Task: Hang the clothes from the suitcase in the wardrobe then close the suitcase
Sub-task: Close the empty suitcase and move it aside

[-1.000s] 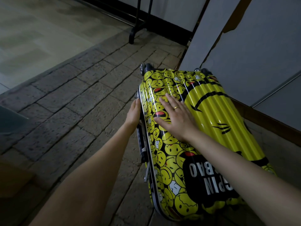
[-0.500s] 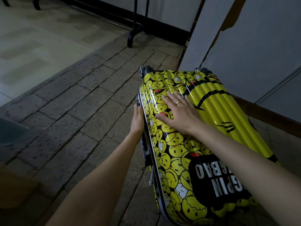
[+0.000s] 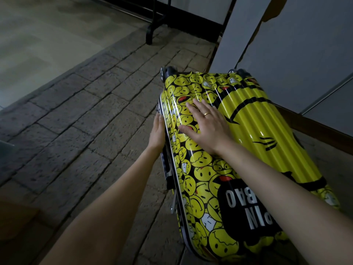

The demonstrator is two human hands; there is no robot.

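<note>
A yellow hard-shell suitcase [image 3: 254, 142] printed with smiley faces lies tilted on the stone floor, its two halves together and its wheels at the far end. My right hand [image 3: 208, 125], wearing a ring, rests flat with spread fingers on the top shell. My left hand [image 3: 157, 133] presses against the suitcase's left side edge near the seam; its fingers are partly hidden behind the rim. No clothes are visible.
Grey wardrobe panels [image 3: 298, 44] rise to the right behind the suitcase. A black metal stand leg [image 3: 150, 29] is on the floor at the back. Stone paving [image 3: 86, 119] spreads to the left, lighter flooring beyond it.
Both hands stay on the suitcase; the left hand has slid slightly back along the side edge. The view has shifted a little closer.
</note>
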